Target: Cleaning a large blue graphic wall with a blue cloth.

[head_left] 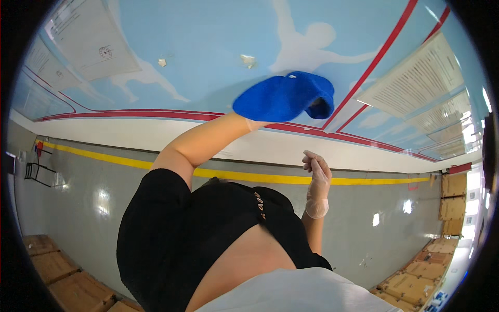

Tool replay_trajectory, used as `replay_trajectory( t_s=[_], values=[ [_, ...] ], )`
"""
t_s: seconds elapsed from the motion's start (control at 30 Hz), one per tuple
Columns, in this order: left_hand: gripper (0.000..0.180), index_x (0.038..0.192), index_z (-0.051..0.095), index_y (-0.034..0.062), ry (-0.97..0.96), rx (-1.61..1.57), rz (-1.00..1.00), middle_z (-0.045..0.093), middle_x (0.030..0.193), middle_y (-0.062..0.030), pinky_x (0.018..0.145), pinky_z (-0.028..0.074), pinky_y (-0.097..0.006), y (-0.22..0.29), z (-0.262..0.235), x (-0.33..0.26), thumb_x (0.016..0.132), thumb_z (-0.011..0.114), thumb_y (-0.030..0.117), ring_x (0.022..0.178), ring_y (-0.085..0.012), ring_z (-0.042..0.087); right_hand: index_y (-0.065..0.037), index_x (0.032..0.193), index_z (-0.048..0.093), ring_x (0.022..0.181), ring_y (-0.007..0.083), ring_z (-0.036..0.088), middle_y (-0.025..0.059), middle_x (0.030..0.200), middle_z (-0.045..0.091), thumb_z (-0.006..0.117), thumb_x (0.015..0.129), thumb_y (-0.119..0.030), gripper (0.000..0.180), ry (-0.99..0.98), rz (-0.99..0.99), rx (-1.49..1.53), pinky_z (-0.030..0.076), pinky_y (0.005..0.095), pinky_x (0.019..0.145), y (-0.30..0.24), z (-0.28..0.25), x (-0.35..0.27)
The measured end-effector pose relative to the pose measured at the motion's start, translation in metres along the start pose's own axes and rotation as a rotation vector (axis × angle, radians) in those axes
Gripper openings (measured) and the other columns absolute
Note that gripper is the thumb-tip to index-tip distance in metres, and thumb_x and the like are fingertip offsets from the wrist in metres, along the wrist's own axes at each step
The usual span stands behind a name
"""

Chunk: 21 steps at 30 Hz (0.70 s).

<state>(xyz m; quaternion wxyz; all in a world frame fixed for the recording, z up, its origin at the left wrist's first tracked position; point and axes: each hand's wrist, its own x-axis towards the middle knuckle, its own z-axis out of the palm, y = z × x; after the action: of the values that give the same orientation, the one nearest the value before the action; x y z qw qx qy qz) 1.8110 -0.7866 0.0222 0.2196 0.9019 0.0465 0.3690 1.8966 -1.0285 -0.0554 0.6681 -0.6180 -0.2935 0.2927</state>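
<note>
A blue cloth [283, 98] is pressed against the light-blue painted wall [208, 36]. It covers my left hand [253, 125], and only the wrist with the cuff of a clear glove shows below it. The fingers are hidden under the cloth, which folds over at its right end. My right hand [318, 179] is raised in front of my body, in a clear disposable glove. Its fingers are loosely bent, with nothing visible in them, and it touches neither the wall nor the cloth.
Clear-covered paper sheets [410, 78] hang on the wall at both sides. A yellow line [249, 178] runs along the grey floor below the wall. Brown boxes [416, 275] line the lower right, more boxes [78, 291] the lower left. A dark-framed chair [39, 169] stands far left.
</note>
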Motion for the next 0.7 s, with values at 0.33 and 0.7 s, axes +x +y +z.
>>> replay_trajectory(
  t_s=[0.33, 0.7],
  values=[
    [0.043, 0.117, 0.066, 0.0179, 0.19, 0.904, 0.016, 0.064, 0.106, -0.0022, 0.087, 0.045, -0.044, -0.076, -0.123, -0.126, 0.073, 0.064, 0.015, 0.098, -0.0226, 0.059, 0.0, 0.107, 0.07, 0.079, 0.0096, 0.053, 0.0026, 0.089, 0.064, 0.053, 0.095, -0.01, 0.024, -0.074, 0.002, -0.032, 0.042, 0.0234, 0.074, -0.002, 0.044, 0.001],
    [0.027, 0.11, 0.065, 0.0035, 0.501, 0.96, -0.61, 0.059, 0.121, -0.0202, 0.101, 0.037, -0.049, -0.142, -0.175, -0.337, 0.085, 0.062, 0.014, 0.112, -0.0397, 0.053, 0.0, 0.111, 0.069, 0.081, 0.0085, 0.053, 0.0018, 0.092, 0.064, 0.051, 0.095, -0.008, 0.025, -0.35, 0.101, -0.088, 0.045, 0.0226, 0.077, -0.009, 0.14, 0.009]
  ],
)
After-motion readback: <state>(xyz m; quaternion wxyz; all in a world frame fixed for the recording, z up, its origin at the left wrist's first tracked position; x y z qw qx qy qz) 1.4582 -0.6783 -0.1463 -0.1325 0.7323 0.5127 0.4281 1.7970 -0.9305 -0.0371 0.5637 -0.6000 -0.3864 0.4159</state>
